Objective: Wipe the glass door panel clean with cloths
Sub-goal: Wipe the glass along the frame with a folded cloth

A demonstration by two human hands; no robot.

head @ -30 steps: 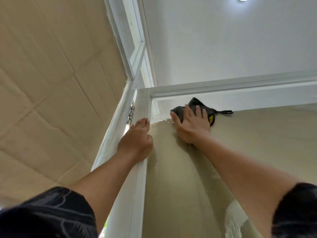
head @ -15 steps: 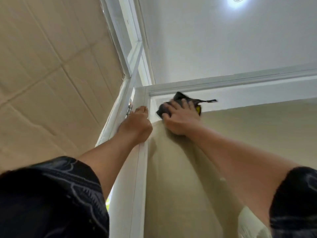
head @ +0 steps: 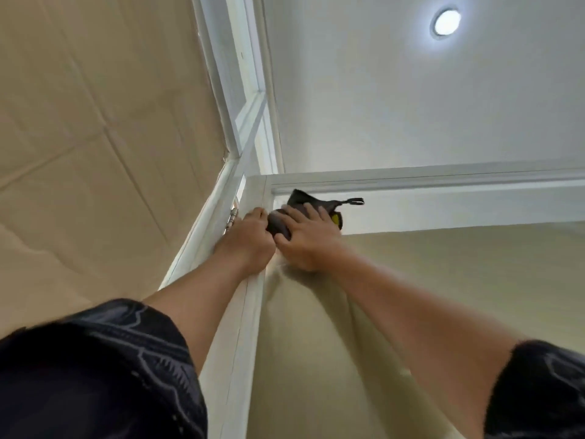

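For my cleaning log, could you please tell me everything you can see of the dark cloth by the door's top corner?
The dark cloth is bunched grey-black fabric with a yellow patch and a thin loop sticking out on its right. It lies against the glass at the panel's top left corner, under the white frame, pressed by the right hand, fingers spread.

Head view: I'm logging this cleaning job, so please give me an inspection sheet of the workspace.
Surface: glass door panel, with a beige covering over most of it.
Job's things: one dark cloth with a yellow patch and a loop, at the panel's top left corner by the white door frame.
Clutter: nothing seen.
Hands: right hand presses the cloth with spread fingers; left hand rests on the frame.
Cables: nothing seen.
Surroundings: white ceiling, lit round light, hinge.
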